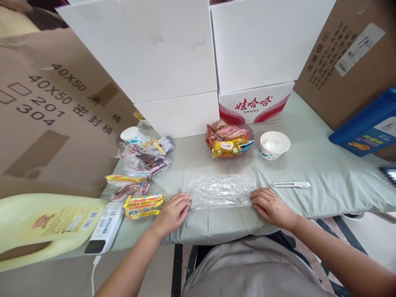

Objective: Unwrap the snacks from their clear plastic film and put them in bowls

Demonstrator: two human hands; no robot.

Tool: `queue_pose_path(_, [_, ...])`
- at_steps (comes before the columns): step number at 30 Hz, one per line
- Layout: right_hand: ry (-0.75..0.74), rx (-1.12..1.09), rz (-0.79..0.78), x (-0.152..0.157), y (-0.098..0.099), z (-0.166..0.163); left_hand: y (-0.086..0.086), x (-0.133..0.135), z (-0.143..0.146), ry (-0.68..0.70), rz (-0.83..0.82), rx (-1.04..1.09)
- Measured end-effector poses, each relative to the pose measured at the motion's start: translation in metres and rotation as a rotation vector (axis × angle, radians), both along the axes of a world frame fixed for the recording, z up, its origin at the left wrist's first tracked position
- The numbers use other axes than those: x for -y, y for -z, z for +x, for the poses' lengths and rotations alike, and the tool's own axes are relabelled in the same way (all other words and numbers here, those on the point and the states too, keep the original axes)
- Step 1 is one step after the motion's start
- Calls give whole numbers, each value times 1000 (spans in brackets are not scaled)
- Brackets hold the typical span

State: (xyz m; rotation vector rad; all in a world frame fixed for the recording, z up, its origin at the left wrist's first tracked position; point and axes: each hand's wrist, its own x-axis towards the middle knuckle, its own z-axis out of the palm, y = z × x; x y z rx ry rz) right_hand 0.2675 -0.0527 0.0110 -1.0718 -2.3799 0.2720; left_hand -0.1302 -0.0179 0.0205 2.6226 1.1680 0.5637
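A clear plastic bag (222,190) lies flat and wrinkled on the cloth-covered table in front of me. My left hand (175,209) is at its left edge, fingers bent together with the thumb below them, closed on that edge. At the opposite end, my right hand (272,206) is closed on the right edge in much the same way. Just beyond my right hand rests a white utility knife (292,185). Yellow-wrapped snack packs (144,206) lie to the left of my left hand.
Behind the bag stand a pink bowl (229,153) of wrapped snacks and a white paper bowl (274,145). More packaged snacks (140,159), a paper cup (133,135), a power bank (105,227) and a pale yellow jug (71,206) are left. Boxes (176,115) line the back; a blue jug (368,128) stands right.
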Motion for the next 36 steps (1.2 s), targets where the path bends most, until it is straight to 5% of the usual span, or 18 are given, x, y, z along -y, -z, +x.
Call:
queue_pose_path(6, [305,17,-131,-14,-3,4,-9,-20,18,-299,-156,-26])
queue_pose_path(10, [533,229,-227,-37,-2,-9,-3,-46,41,-458,-144,-147])
queue_pose_path(14, [571,453,-227,-49,-2,-15,4,-59,56,-560,-114,-230])
queue_pose_path(18, [550,335,-17,-46,-7,-10,-2,-50,62,-678,127,-159])
queue_pose_path(21, [380,220,140,-43,-7,-14,-5,-33,76,-510,242,-72])
queue_pose_path(25, [53,330,102,-45,7,-29,8,-18,102,-202,81,-202])
queue_pose_path(29, [55,414,-36,-43,20,-33,17,-18,108,-163,-7,-370])
queue_pose_path(36, [75,329,-31,16,11,-11,2,11,122,-210,49,-196])
